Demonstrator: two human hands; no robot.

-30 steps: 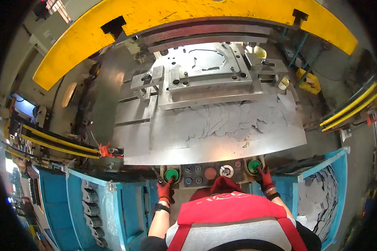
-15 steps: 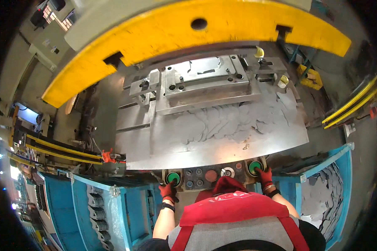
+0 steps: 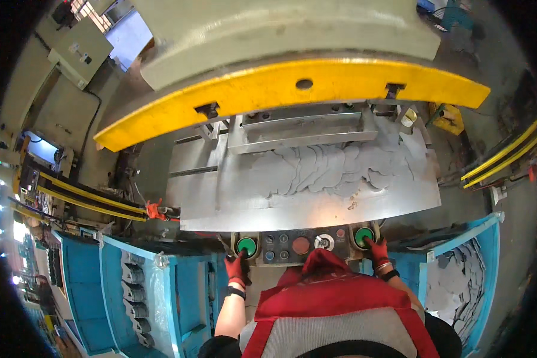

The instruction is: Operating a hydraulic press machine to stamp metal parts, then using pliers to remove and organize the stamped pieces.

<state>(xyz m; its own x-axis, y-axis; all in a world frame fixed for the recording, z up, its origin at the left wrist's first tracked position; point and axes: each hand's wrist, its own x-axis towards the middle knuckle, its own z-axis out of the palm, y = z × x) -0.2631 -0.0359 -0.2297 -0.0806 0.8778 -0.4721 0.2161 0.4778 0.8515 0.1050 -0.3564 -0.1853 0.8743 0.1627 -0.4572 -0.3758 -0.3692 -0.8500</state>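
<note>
My left hand [image 3: 237,269], in a red glove, is at the left end of the control panel [image 3: 274,255]. Its thumb reaches onto a green push button [image 3: 246,246], while the fingers curl at the outer side of the button's housing. At the panel's other end, my right hand [image 3: 379,253], also red-gloved, has its thumb on a second green push button [image 3: 363,237], with fingers round the housing edge. Beyond the panel, the yellow press ram [image 3: 304,85] hangs low over the steel die [image 3: 304,138] and hides most of its top. Grey sheet-metal pieces [image 3: 322,167] lie overlapping on the press bed [image 3: 232,209].
Blue racks [image 3: 176,298] with stacked grey parts [image 3: 134,292] stand to my left. A blue bin [image 3: 494,256] of flat grey sheets [image 3: 456,280] is at my right. Yellow guard rails [image 3: 501,149] flank the press. A yellow crate [image 3: 447,118] sits beyond the bed.
The yellow ram has come down, covering the die's upper face that showed before. More of the pale machine body above it is visible. Both hands have stayed at the green buttons.
</note>
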